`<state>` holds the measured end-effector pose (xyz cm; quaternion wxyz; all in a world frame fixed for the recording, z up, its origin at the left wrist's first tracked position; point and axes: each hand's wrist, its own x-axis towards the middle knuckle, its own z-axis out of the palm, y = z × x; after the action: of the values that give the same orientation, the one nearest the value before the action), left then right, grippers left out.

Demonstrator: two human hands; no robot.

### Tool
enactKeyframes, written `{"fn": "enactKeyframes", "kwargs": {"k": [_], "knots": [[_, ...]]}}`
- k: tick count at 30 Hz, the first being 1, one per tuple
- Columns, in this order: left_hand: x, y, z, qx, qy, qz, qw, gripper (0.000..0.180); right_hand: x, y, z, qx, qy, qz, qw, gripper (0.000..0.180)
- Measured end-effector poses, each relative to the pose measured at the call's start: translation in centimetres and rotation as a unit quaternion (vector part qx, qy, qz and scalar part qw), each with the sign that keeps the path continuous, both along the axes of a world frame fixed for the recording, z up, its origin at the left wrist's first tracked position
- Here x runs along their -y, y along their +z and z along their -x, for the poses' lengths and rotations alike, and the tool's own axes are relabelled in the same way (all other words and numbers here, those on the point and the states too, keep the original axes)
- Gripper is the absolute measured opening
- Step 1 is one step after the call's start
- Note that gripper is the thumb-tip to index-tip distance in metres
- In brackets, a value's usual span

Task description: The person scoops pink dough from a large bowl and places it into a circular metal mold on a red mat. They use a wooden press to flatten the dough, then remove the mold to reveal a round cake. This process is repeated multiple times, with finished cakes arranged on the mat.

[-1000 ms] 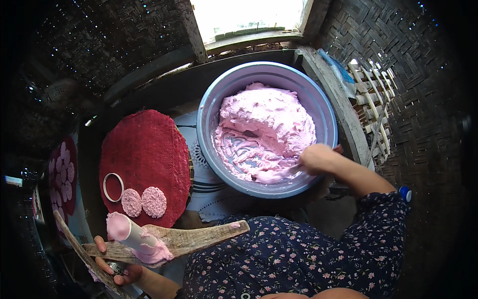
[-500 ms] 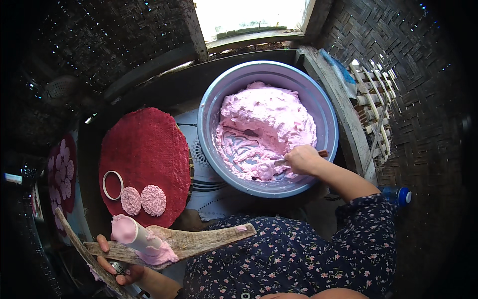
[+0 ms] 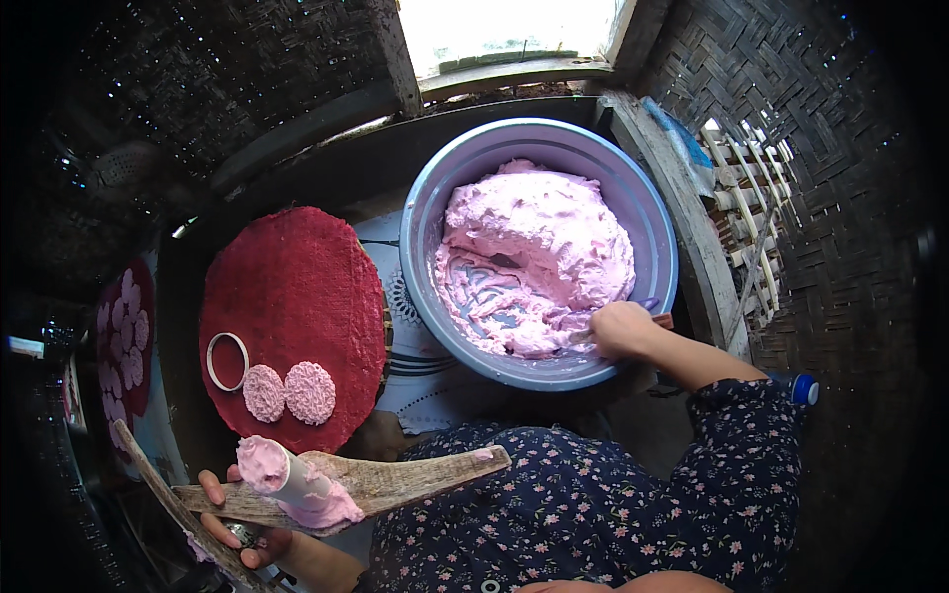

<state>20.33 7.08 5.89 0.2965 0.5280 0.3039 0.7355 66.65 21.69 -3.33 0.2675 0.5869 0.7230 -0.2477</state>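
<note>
At the lower left, my left hand (image 3: 232,529) is closed around a wooden press (image 3: 415,478) made of two long boards. A white tube (image 3: 300,482) rises from one board, with pink dough at its mouth and smeared round its base. My right hand (image 3: 625,330) grips a tool by its brown handle (image 3: 663,321) at the near right side of a blue basin (image 3: 542,379). The tool's end lies by the pink dough (image 3: 539,222) and is partly hidden, so its kind is unclear. The dough is heaped toward the basin's far side.
Left of the basin lies a round red mat (image 3: 287,287) bearing a white ring (image 3: 228,362) and two pink strand-textured discs (image 3: 311,393). Another red mat with several discs (image 3: 127,326) is at the far left. A blue-capped bottle (image 3: 804,389) is at right, beside the wooden frame.
My right hand has shifted slightly right and down at the basin's near side. The dough at the tube's mouth looks rougher than before. My left hand keeps its hold on the press.
</note>
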Motion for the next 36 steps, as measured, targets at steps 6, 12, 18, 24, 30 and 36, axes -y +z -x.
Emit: {"fn": "enactKeyframes", "kwargs": {"k": [6,12,18,24,30,36], "knots": [[-0.3,0.3,-0.8,0.011,-0.037,-0.008,0.999,0.042,-0.3,-4.1,1.3,-0.062,-0.026,-0.067,0.995,0.020],[-1.1,1.8,-2.2,-0.014,-0.033,0.013,0.999,0.042,-1.2,-4.5,0.7,-0.189,-0.023,-0.008,0.982,0.024],[-2.2,3.9,-2.7,-0.116,-0.061,0.091,0.987,0.037,-3.4,2.6,-3.7,-0.300,-0.160,0.216,0.915,0.023],[-8.5,1.3,-5.4,-0.263,-0.117,0.139,0.947,0.037,-4.4,11.1,-5.4,-0.494,-0.088,0.230,0.834,0.034],[-14.9,-0.2,-11.5,-0.411,-0.133,0.137,0.892,0.041,-5.6,16.3,-1.9,-0.548,0.004,0.241,0.801,0.042],[-14.3,1.2,-13.0,-0.530,-0.035,0.094,0.842,0.040,-4.5,23.2,1.5,-0.250,0.299,-0.312,0.866,0.032]]}}
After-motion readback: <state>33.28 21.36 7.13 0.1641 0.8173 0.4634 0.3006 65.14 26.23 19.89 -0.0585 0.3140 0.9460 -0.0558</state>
